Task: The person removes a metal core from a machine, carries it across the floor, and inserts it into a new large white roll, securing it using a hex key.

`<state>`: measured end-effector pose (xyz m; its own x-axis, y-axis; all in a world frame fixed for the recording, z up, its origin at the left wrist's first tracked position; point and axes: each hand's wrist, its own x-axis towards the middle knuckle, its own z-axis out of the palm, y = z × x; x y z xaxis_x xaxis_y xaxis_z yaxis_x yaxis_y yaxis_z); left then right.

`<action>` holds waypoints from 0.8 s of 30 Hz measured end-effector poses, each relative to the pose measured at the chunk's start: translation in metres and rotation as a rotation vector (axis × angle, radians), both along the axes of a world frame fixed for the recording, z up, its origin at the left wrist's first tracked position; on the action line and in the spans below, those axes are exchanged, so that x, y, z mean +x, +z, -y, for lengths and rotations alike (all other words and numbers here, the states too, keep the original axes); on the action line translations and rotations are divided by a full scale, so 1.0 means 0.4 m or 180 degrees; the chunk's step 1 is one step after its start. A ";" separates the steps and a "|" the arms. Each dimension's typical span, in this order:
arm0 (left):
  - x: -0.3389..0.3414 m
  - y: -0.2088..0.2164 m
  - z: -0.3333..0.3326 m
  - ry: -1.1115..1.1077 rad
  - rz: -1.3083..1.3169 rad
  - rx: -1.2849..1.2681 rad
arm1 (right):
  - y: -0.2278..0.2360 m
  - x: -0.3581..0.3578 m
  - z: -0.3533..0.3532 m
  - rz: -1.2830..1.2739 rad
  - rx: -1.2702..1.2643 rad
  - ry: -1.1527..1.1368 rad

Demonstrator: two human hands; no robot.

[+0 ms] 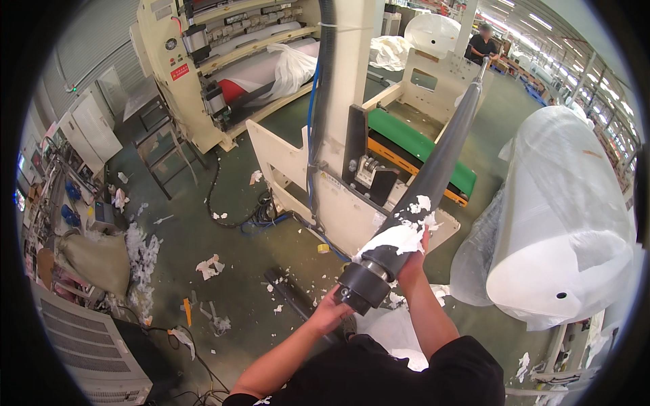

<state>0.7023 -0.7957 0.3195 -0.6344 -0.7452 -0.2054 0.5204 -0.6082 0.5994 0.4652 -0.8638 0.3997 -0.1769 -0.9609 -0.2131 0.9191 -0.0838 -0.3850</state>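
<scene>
A long dark roller shaft (440, 159) runs from just in front of me up to the far right, its thin metal tip near a co-worker. At my end it has a black collar (365, 283) with a bright metal ring behind it. My left hand (328, 312) is closed on the collar's lower left edge, fingertips partly hidden. Farther up, my right hand (414, 262) wraps the shaft's right side from below, its fingers partly behind it. Torn white scraps (399, 238) cling to the shaft beside my right hand.
A cream machine frame (298, 183) with a green panel (420, 145) stands beyond the shaft. A big white wrapped roll (555, 223) lies at right. A dark tube (290, 292), cables and paper scraps lie on the floor. A co-worker (482, 46) stands far off.
</scene>
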 end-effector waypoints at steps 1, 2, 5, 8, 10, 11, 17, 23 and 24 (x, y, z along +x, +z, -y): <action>0.021 -0.016 -0.017 -0.0127 0.0231 -0.0126 | 0.003 0.027 -0.035 -0.0081 -0.0042 0.0048; 0.044 -0.031 -0.042 -0.0105 0.0066 -0.0221 | 0.006 0.058 -0.071 -0.0051 0.0116 0.0060; 0.134 -0.056 -0.120 -0.0172 -0.0143 0.0032 | 0.017 0.182 -0.168 -0.0127 0.0079 -0.0041; 0.285 -0.059 -0.223 -0.0262 -0.0342 -0.0151 | 0.038 0.327 -0.283 -0.0065 -0.0160 0.0079; 0.398 -0.064 -0.293 -0.0304 -0.0384 -0.0243 | 0.047 0.441 -0.357 -0.0083 -0.0099 0.0114; 0.463 -0.065 -0.331 -0.0289 -0.0356 -0.0212 | 0.053 0.502 -0.395 -0.0096 -0.0036 0.0128; 0.823 -0.033 -0.527 0.0095 -0.0210 0.0203 | 0.109 0.847 -0.610 0.0263 -0.0086 0.0927; 1.029 0.047 -0.538 0.0724 -0.0124 0.0706 | 0.123 1.053 -0.614 0.0526 -0.0279 0.1323; 1.040 0.056 -0.530 0.0805 -0.0215 0.0804 | 0.118 1.061 -0.606 0.0582 -0.0171 0.1346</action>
